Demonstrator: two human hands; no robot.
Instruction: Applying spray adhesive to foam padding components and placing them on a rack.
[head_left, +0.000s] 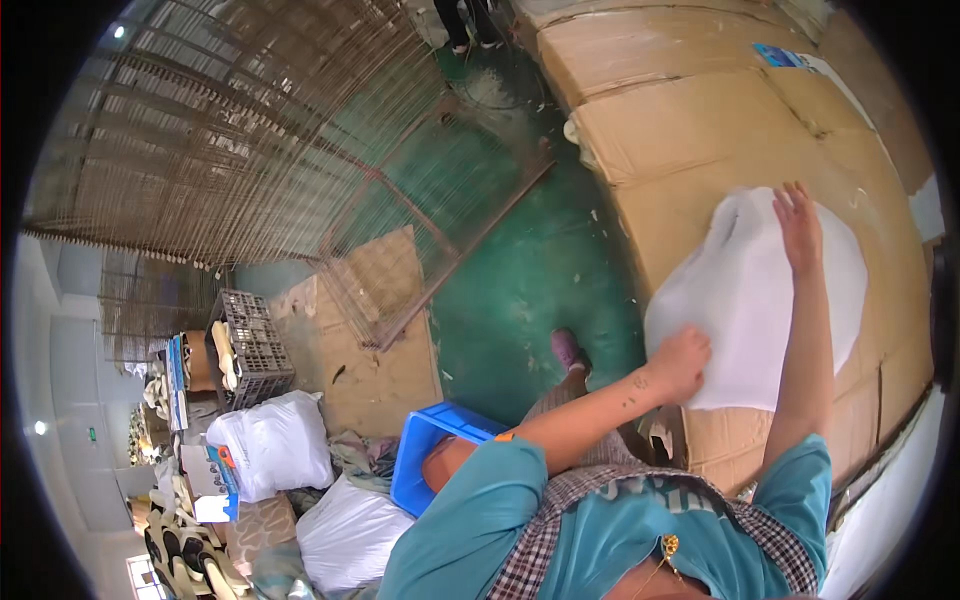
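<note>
A limp white piece of cloth or plastic, perhaps a bag point(750, 320), lies spread over the cardboard-covered table on my right, with a fold at its far left part. My left hand point(683, 363) is closed at its near left edge and appears to grip it; the fingertips are hidden. Stretched farther out, my right hand point(798, 228) has its fingers apart over the far part of the white material. It holds nothing.
Flattened cardboard point(690, 120) covers the table. Left of it is green floor point(520, 300) with a large metal wire rack point(370, 175). A blue crate point(415, 465), stuffed white sacks point(270, 445) and a dark plastic crate point(250, 345) stand at left. Someone's legs point(465, 25) show at the far end.
</note>
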